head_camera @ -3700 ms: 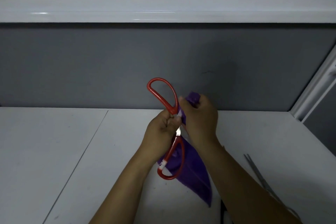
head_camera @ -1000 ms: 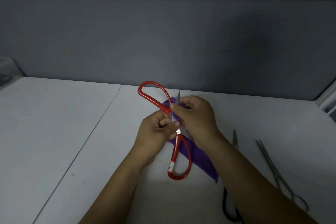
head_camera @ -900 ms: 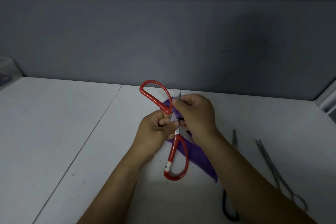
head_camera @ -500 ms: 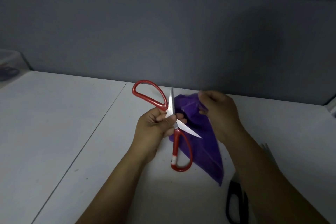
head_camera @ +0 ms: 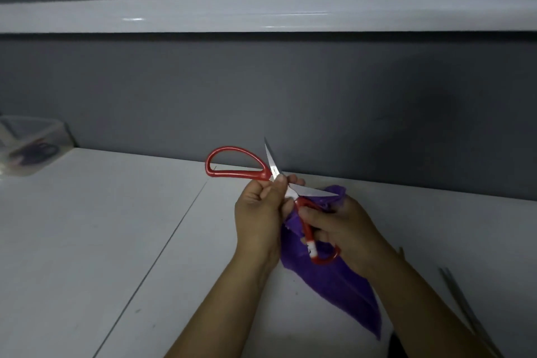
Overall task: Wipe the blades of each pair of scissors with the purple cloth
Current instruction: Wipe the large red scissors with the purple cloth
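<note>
I hold the red-handled scissors (head_camera: pixel 232 173) above the white table (head_camera: pixel 87 241), blades spread wide open. My left hand (head_camera: pixel 258 212) pinches them at the pivot, thumb on the blade base. One blade points up, the other points right over the purple cloth (head_camera: pixel 337 282). My right hand (head_camera: pixel 340 227) grips the lower red handle loop, with the cloth bunched under its fingers and hanging down toward the table.
A thin metal pair of scissors (head_camera: pixel 465 308) lies on the table at the right edge, partly behind my right forearm. A clear plastic box (head_camera: pixel 29 145) stands at the far left against the grey wall. A seam runs across the table left of my hands.
My right hand moved from the cloth's top down onto the lower handle loop. The blades opened wider, and the scissors tilted so the upper loop points left.
</note>
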